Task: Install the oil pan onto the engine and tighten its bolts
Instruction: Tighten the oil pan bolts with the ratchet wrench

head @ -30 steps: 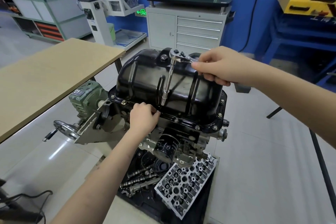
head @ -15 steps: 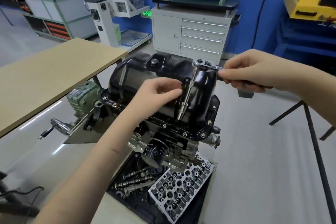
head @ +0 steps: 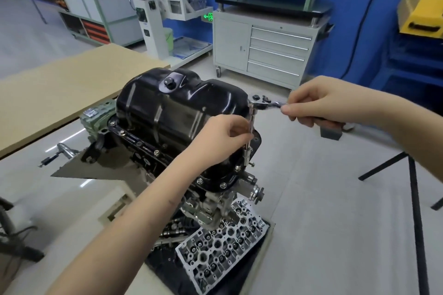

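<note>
Head view: tan table point(head: 60, 93) sits at nine o'clock; the black oil pan point(head: 172, 112) rests on the engine point(head: 215, 201) at centre, bolts along its rim. Left hand point(head: 220, 137) pinches the ratchet extension point(head: 249, 136) with curled fingers. At three o'clock the right hand point(head: 318, 103) grips the ratchet point(head: 263, 102) handle
</note>
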`<state>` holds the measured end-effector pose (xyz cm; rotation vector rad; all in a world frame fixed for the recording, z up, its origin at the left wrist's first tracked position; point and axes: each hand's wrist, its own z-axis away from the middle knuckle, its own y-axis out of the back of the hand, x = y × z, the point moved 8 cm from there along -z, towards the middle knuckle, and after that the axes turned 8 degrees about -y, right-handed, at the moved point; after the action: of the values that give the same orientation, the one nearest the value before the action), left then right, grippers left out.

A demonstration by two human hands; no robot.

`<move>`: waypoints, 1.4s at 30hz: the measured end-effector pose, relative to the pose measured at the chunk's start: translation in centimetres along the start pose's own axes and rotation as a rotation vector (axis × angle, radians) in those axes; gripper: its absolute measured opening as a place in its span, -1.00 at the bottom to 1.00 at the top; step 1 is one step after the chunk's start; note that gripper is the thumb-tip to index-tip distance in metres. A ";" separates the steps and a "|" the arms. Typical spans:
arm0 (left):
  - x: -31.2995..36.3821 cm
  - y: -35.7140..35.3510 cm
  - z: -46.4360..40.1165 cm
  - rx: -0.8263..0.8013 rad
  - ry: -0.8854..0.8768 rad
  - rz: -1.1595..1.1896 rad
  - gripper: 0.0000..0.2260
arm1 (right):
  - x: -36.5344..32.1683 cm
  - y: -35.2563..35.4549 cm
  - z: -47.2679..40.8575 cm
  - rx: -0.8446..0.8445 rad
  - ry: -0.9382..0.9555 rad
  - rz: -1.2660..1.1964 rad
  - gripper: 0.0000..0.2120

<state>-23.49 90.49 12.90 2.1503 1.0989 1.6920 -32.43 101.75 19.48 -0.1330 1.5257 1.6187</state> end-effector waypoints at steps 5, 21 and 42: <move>-0.7 -0.1 0.5 0.053 0.058 -0.065 -0.89 | 0.6 -0.6 -1.3 -0.035 0.055 -0.005 -0.71; 1.4 0.7 1.6 0.226 0.075 -0.251 -0.84 | -0.4 -1.2 -3.6 -0.057 0.272 0.355 -0.73; 1.3 0.3 1.4 0.252 0.037 -0.253 -0.79 | -5.4 -2.4 -3.9 0.008 0.443 0.637 -0.75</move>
<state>-21.96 91.55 13.57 2.0148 1.5949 1.5562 -29.42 95.36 20.04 0.0063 2.0522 2.1811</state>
